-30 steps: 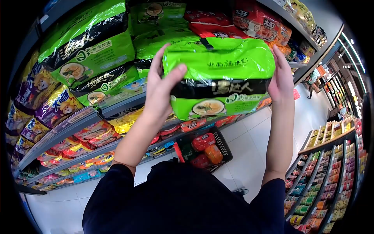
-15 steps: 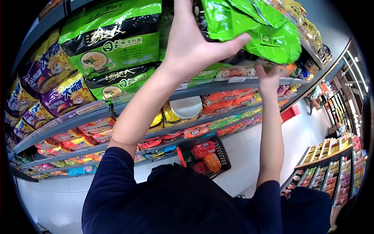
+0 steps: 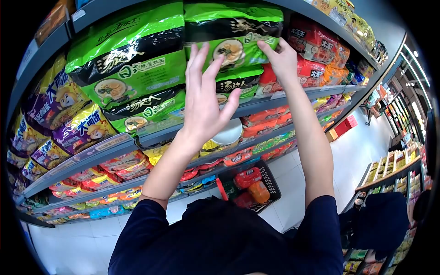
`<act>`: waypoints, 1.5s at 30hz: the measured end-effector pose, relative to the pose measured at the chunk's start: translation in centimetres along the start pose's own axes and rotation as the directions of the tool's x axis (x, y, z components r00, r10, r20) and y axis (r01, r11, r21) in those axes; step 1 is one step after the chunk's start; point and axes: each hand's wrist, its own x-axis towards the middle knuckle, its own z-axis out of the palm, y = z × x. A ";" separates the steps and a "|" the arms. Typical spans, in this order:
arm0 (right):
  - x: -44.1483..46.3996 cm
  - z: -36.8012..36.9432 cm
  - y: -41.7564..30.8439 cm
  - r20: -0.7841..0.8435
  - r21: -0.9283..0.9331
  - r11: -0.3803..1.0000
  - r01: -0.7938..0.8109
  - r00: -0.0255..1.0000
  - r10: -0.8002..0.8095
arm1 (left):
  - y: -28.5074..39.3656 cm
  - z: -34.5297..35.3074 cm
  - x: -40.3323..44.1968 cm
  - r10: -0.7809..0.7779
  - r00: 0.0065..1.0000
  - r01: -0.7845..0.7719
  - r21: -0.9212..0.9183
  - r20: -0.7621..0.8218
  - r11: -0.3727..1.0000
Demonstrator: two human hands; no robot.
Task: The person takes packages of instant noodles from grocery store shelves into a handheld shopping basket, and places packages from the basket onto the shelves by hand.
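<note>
A green and black multipack of instant noodles (image 3: 233, 20) sits on the upper shelf, on top of a similar green pack (image 3: 247, 80). My left hand (image 3: 204, 98) is open in front of the upper pack's lower left part, fingers spread; the fingertips overlap its front, and I cannot tell how firmly they touch. My right hand (image 3: 283, 64) grips the lower right corner of that pack, thumb on the front and fingers round the side. A larger green noodle multipack (image 3: 151, 41) stands directly to the left.
Red noodle packs (image 3: 311, 43) stand to the right, purple noodle packs (image 3: 82, 126) to the left. A white bowl (image 3: 229, 134) is on the shelf below. A black shopping basket (image 3: 271, 183) holding several packs stands on the floor. A person in dark clothing (image 3: 380, 220) is at right.
The green noodle pack has gone from tilted in my raised hands to upright on the shelf. My left hand has come down off it with fingers spread; my right hand has moved up and left.
</note>
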 end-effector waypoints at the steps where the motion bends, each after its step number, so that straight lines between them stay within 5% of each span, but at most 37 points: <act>1: -0.3 0.5 0.4 0.037 0.085 0.996 -0.017 0.999 0.014 | -0.1 0.1 -0.1 -0.002 1.000 0.002 0.006 0.010 1.000; 9: -1.4 0.2 2.6 0.128 0.000 1.000 0.009 0.992 -0.009 | -0.6 1.1 -1.9 -0.020 0.996 0.005 0.167 0.090 0.986; 11: -1.9 0.0 2.1 0.186 0.008 0.998 -0.064 0.981 0.061 | -0.1 1.0 -2.4 -0.033 0.996 0.025 0.101 0.077 0.995; 13: -2.7 -0.2 3.2 0.082 0.192 0.980 0.045 0.995 -0.062 | 0.3 0.7 -3.6 -0.032 0.994 0.034 -0.014 0.103 0.999; 14: -3.3 -1.2 4.0 -0.021 0.075 0.988 0.133 0.991 -0.132 | 0.3 0.8 -4.7 0.011 0.994 -0.002 -0.087 0.108 0.996; 16: -6.1 -2.9 1.6 -0.126 0.207 0.977 0.042 0.992 -0.016 | 0.1 1.4 -7.8 0.065 0.989 -0.029 -0.257 0.133 0.966; 19: -12.1 -8.0 6.1 -0.229 0.119 0.990 0.071 0.972 -0.042 | -0.2 3.7 -15.7 0.016 0.880 0.216 -0.429 0.475 0.877; 20: -15.4 -9.1 7.6 -0.283 0.024 0.993 -0.114 0.952 0.116 | 0.0 4.7 -18.9 -0.022 0.799 0.344 -0.427 0.601 0.836; 22: -24.2 -11.6 12.9 -0.364 -0.055 0.864 -0.501 0.816 0.450 | -0.2 6.0 -25.7 -0.015 0.627 0.495 -0.383 0.779 0.780; 25: -43.6 -14.4 21.2 -0.262 -0.156 0.424 -0.892 0.451 0.853 | 0.1 6.3 -33.2 0.101 0.416 0.650 -0.373 0.904 0.662; 28: -59.4 -13.3 17.2 -0.171 -0.600 0.142 -0.787 0.300 0.938 | 1.0 7.1 -34.9 0.275 0.324 0.661 -0.424 0.905 0.620; 30: -71.0 -13.7 15.6 -0.042 -0.706 -0.006 -0.708 0.033 0.999 | 1.9 8.6 -35.2 0.281 0.170 0.731 -0.312 0.945 0.607; 31: -78.3 -13.9 15.1 -0.066 -0.636 -0.060 -0.769 -0.024 0.998 | 2.5 9.4 -35.4 0.282 0.094 0.758 -0.252 0.955 0.602; 33: -84.2 -14.4 11.8 0.013 -0.480 -0.335 -0.811 -0.389 0.921 | 4.1 10.9 -37.0 0.184 0.018 0.740 -0.137 0.983 0.659; 35: -84.5 -14.9 8.6 0.002 -0.273 -0.605 -0.748 -0.630 0.777 | 5.6 12.0 -40.7 0.132 0.171 0.605 -0.210 0.976 0.768; 37: -90.6 -17.3 9.6 0.175 -0.453 -0.231 -0.861 -0.340 0.924 | 8.4 11.9 -44.0 -0.014 0.244 0.293 -0.060 0.970 0.954; 38: -91.0 -18.6 10.5 0.149 -0.407 -0.273 -0.872 -0.358 0.922 | 9.8 12.1 -43.9 -0.081 0.054 0.126 0.073 0.995 0.989; 39: -90.8 -19.2 10.3 0.013 -0.133 -0.309 -0.942 -0.313 0.950 | 11.1 12.4 -43.1 -0.120 -0.029 -0.029 0.119 0.992 0.992; 41: -88.2 -22.4 10.2 -0.025 0.038 -0.256 -0.966 -0.257 0.966 | 11.4 13.1 -44.8 -0.230 0.111 -0.004 0.231 0.967 0.973; 43: -86.5 -25.8 9.3 -0.027 0.265 -0.290 -0.920 -0.308 0.951 | 11.7 13.3 -44.6 -0.264 0.044 -0.034 0.266 0.963 0.963; 45: -87.8 -29.0 8.4 -0.079 0.291 -0.338 -0.895 -0.374 0.924 | 11.9 13.7 -44.9 -0.289 -0.035 -0.099 0.285 0.957 0.954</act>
